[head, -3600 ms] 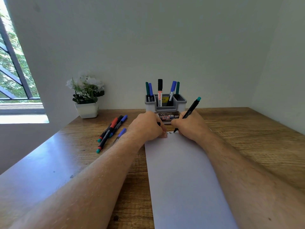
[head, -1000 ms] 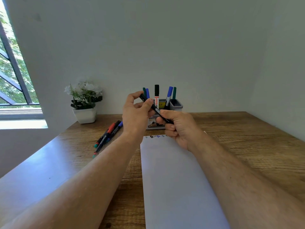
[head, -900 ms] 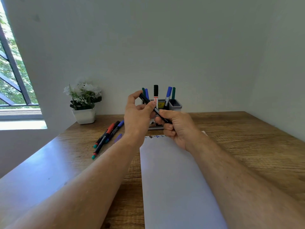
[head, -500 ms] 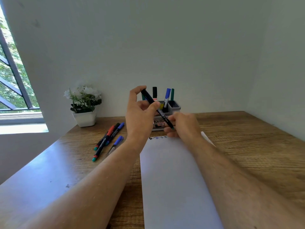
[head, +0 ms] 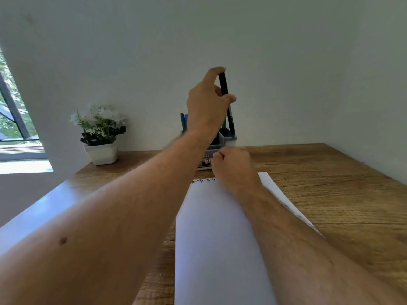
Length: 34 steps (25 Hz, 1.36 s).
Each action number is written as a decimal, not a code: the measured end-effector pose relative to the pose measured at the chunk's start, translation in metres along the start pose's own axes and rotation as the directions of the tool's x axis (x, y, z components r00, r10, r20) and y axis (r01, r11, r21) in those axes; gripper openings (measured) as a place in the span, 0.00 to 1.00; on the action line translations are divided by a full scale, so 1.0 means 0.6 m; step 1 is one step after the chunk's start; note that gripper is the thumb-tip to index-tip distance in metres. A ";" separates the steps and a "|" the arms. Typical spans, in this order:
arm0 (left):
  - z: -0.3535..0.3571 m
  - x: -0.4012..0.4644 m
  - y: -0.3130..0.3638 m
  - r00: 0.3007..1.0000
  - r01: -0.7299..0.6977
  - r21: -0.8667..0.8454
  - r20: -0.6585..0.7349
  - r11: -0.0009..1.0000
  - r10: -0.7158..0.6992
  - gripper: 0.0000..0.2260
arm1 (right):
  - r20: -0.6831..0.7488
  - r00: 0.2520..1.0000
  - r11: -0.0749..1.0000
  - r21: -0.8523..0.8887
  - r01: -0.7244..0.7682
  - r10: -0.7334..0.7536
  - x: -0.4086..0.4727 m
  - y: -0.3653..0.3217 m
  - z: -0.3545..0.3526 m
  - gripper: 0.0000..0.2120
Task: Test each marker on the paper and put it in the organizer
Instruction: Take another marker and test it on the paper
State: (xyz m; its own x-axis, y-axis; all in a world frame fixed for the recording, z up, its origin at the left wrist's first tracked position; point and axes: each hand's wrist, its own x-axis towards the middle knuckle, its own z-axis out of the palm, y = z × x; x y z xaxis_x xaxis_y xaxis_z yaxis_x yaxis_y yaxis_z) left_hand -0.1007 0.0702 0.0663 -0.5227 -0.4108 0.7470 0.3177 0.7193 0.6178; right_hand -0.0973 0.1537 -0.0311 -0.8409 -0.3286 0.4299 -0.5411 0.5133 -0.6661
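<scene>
My left hand is raised over the grey organizer and grips a black marker with a teal end, held nearly upright with its lower end at the organizer's right compartment. My left arm hides most of the organizer; a green and a blue marker stick up at its left. My right hand rests as a closed fist on the top of the white paper, beside small test scribbles. I cannot tell whether the fist holds anything.
A white pot of white flowers stands at the back left of the wooden table. A window is at the far left. The wall runs close behind the organizer. My left forearm covers the table's left middle.
My left hand has lifted the black marker from in front of me up and over the organizer, turning it upright. My right hand let go of it and dropped onto the paper.
</scene>
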 end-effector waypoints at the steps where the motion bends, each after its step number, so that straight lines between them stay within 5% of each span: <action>1: 0.006 0.008 -0.001 1.000 -0.010 0.002 -0.007 1.000 0.010 0.25 | 0.000 1.000 1.000 0.007 -0.003 0.003 0.001 0.000 0.001 0.16; 13: 0.050 -0.001 -0.058 0.987 0.001 0.434 0.143 0.901 -0.070 0.32 | 0.020 1.000 0.997 0.081 -0.013 0.011 0.000 0.003 0.002 0.16; 18: 0.037 0.005 -0.073 0.985 -0.006 0.629 0.138 0.777 -0.105 0.13 | 0.009 1.000 1.000 0.023 0.002 -0.002 -0.001 0.003 0.004 0.16; 23: 0.018 -0.007 -0.074 0.995 0.053 0.535 0.046 0.843 -0.092 0.21 | 0.005 1.000 0.999 0.030 -0.008 0.008 0.000 0.004 0.005 0.14; 28: 0.032 -0.043 -0.054 0.938 -0.152 0.443 0.346 0.884 -0.012 0.17 | 0.057 0.998 0.992 0.124 -0.022 0.015 0.003 0.008 0.002 0.09; 34: 0.025 -0.044 -0.050 0.935 -0.076 0.459 0.341 0.885 -0.097 0.06 | 0.011 0.999 0.990 0.131 -0.045 0.044 0.005 0.014 0.002 0.05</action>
State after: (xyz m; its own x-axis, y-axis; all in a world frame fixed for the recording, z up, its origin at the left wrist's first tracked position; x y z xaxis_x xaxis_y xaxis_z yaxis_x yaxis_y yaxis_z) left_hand -0.1083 0.0679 0.0244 -0.7892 -0.2630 0.5549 -0.0428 0.9250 0.3775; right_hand -0.1043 0.1559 -0.0363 -0.8641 -0.3138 0.3934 -0.4979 0.4196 -0.7590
